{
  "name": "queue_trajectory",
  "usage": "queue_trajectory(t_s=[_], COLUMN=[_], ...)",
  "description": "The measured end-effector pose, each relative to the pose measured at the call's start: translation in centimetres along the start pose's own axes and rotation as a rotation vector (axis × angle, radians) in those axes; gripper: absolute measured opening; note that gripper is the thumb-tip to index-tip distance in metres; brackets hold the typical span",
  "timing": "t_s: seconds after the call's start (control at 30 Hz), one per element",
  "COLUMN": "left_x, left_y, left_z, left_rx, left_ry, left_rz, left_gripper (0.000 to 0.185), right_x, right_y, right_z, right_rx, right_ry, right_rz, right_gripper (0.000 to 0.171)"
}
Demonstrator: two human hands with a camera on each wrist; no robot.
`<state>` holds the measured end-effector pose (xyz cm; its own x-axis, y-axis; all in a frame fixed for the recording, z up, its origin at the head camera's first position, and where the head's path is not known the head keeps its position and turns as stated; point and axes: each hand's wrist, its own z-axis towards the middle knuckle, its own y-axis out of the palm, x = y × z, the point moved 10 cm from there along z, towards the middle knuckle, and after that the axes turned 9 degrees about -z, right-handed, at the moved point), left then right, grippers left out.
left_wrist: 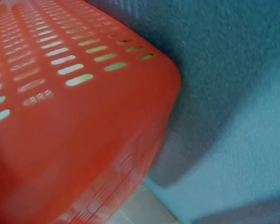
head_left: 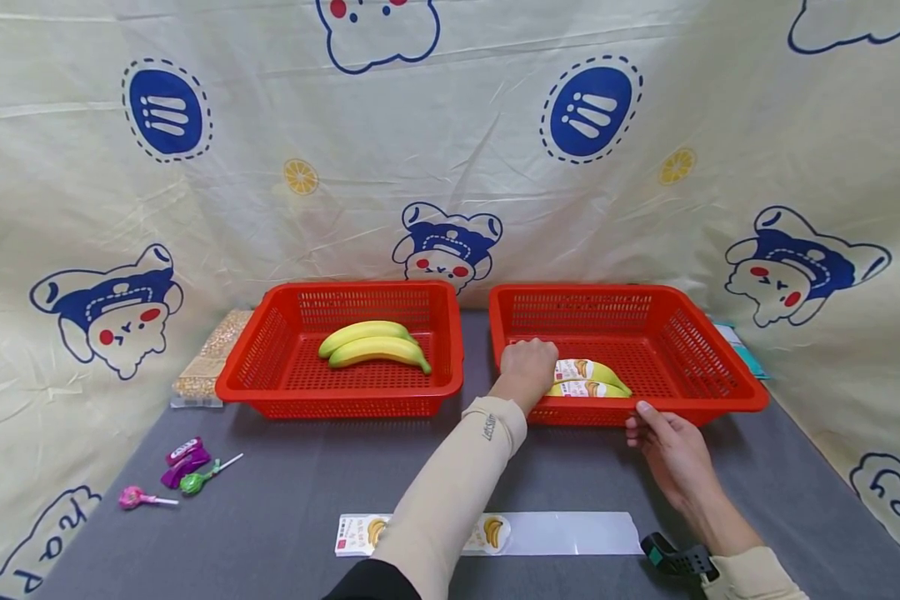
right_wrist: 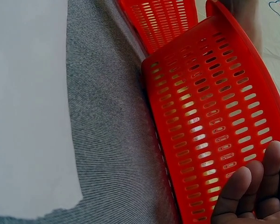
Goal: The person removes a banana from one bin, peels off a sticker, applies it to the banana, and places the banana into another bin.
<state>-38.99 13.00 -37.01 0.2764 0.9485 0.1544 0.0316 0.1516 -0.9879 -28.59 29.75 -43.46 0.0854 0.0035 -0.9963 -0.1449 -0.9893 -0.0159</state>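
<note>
Two yellow bananas [head_left: 621,382] with white printed labels lie near the front wall inside the right red basket [head_left: 705,358]. My left hand [head_left: 528,368] reaches over that basket's front left corner and grips the bananas at their left end; its fingertips are hidden. At the front rim is my right hand [head_left: 675,454], thumb tip by the rim and fingers loosely bent outside the wall. Its fingers [right_wrist: 234,186] appear close to the perforated wall in the right wrist view. The left wrist view has only the basket's outer corner [left_wrist: 107,107], without the hand.
Another red basket [head_left: 255,387] on the left holds two unlabelled bananas [head_left: 378,352]. In front lies a label strip [head_left: 570,533]. Lollipops [head_left: 131,498] and purple-wrapped sweets [head_left: 186,462] lie at left. A clear bag of grains [head_left: 213,354] and a blue packet [head_left: 742,350] flank the baskets.
</note>
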Motion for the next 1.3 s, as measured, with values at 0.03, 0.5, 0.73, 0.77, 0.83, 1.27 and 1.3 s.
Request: queue_trajectory(t_s=[0.03, 0.5, 0.73, 0.77, 0.83, 1.27, 1.3], left_x=[-0.1, -1.7, -4.1, -4.5, -5.3, -13.8, -14.6], left_y=[-0.1, -3.9, -5.4, -5.6, -5.9, -8.3, -8.4], left_z=[0.0, -3.6, -6.6, -7.0, -7.8, -11.4, -11.5], left_rx=[0.008, 0.177, 0.210, 0.217, 0.233, 0.358, 0.357], left_ry=[0.001, 0.081, 0.100, 0.107, 0.116, 0.065, 0.046], left_rz=[-0.023, -0.527, -0.772, -0.796, -0.832, -0.921, -0.921], left_gripper=[0.028, 0.029, 0.032, 0.033, 0.034, 0.036, 0.037], right_x=[0.0, 0.1, -0.6, -0.8, -1.2, -5.4, -5.6], right_y=[0.0, 0.3, 2.5, 2.9, 3.8, 11.2, 11.7], right_z=[0.0, -0.4, -1.6, -1.7, -2.1, -5.0, -5.2], right_rx=[0.001, 0.002, -0.049, -0.046, -0.033, -0.139, -0.151], right_ry=[0.000, 0.040, -0.002, -0.013, -0.037, -0.353, -0.373], right_rz=[0.000, -0.077, -0.278, -0.316, -0.407, -0.674, -0.665], right_gripper=[0.026, 0.029, 0.032, 0.034, 0.039, 0.029, 0.029])
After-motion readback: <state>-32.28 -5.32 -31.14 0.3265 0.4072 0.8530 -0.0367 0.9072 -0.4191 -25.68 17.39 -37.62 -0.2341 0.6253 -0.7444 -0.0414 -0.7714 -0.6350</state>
